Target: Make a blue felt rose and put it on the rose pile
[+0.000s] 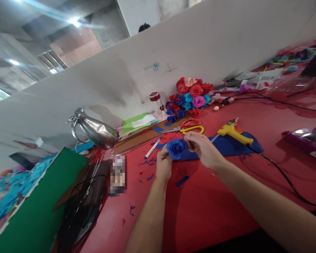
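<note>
In the head view, a blue felt rose (176, 148) is held above the red table (205, 211) between both hands. The left hand (163, 165) is closed around the rose from below and behind, and the fingers of the right hand (203, 147) are pinched on its right edge.

One metal jug (96, 130) is seen lying tilted at the far left of the table; its contents cannot be told. One small clear jar with a red lid (157, 102) stands by the white partition wall (173, 52); what is in it cannot be made out.

The table is covered in red, and small blue scraps (147, 168) are scattered on it near the hands. A sheet of blue felt (226, 146) is spread behind the hands, with one yellow glue gun (233, 133) resting on it. One pair of scissors (185, 127) and one white marker (152, 148) lie just beyond. A heap of finished roses (191, 95), red, blue, pink and turquoise, is piled against the wall; the number cannot be counted exactly. A green board (37, 203) lies at the left.
</note>
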Demonstrator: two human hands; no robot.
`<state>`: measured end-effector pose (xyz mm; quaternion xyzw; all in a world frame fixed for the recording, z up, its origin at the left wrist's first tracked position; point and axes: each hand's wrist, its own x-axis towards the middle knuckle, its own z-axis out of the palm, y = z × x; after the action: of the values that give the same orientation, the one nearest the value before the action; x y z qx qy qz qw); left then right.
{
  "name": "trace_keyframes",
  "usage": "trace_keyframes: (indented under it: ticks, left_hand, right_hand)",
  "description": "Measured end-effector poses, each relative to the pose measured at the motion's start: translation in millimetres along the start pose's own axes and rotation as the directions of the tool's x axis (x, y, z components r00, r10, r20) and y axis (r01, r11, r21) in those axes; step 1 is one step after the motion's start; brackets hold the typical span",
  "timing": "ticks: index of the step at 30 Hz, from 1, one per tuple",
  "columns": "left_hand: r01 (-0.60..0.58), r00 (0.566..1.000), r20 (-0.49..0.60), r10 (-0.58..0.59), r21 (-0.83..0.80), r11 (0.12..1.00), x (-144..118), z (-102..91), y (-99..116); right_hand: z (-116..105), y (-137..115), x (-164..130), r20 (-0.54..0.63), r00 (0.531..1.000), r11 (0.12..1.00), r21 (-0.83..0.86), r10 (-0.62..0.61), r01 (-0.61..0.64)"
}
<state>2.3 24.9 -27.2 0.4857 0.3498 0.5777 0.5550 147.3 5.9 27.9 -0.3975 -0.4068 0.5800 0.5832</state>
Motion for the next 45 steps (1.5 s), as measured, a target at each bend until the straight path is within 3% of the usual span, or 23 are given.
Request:
trace_keyframes:
  ticks: [8, 11, 15, 19, 26, 30, 33, 41, 45]
  left_hand:
    - [-0.030, 0.990, 0.139, 0.007, 0.160, 0.987, -4, 1.1, 7]
    - [-0.022, 0.990, 0.141, 0.001, 0.147, 0.989, -4, 1.7, 7]
    - [0.005, 0.995, 0.100, -0.011, 0.061, 0.998, -3, 2.8, 5]
    - [0.020, 0.999, 0.050, -0.020, -0.013, 1.000, -1, 3.4, 5]
    - [0.086, 0.995, -0.038, -0.089, -0.074, 0.994, 0, 2.8, 4]
    - [0.227, 0.948, -0.165, -0.271, -0.245, 0.943, 1, 6.5, 13]
    - [0.304, 0.915, -0.162, -0.370, -0.328, 0.894, 1, 9.1, 20]
    - [0.313, 0.900, -0.189, -0.392, -0.346, 0.885, -1, 11.3, 23]
    - [0.296, 0.904, -0.201, -0.378, -0.346, 0.890, -2, 12.6, 25]
  right_hand:
    - [2, -4, -2, 0.035, 0.998, 0.999, 0.006, 0.051, -0.051]
    - [1, -3, -1, -0.022, 0.998, 0.997, 0.058, 0.059, -0.058]
    - [-3, -1, 3, -0.084, 0.996, 0.998, 0.064, 0.020, -0.014]
    - [-3, 2, 5, -0.081, 0.995, 0.998, -0.017, 0.052, -0.054]
    - [1, 9, 5, -0.003, 0.995, 0.985, -0.139, 0.103, -0.102]
    - [1, 10, 5, 0.034, 0.996, 0.979, -0.191, 0.077, -0.069]
    - [1, 11, 5, 0.059, 0.995, 0.973, -0.223, 0.075, -0.060]
    - [-2, 21, 8, 0.128, 0.990, 0.975, -0.219, 0.057, -0.028]
    - [-3, 28, 9, 0.155, 0.987, 0.949, -0.314, 0.035, 0.016]
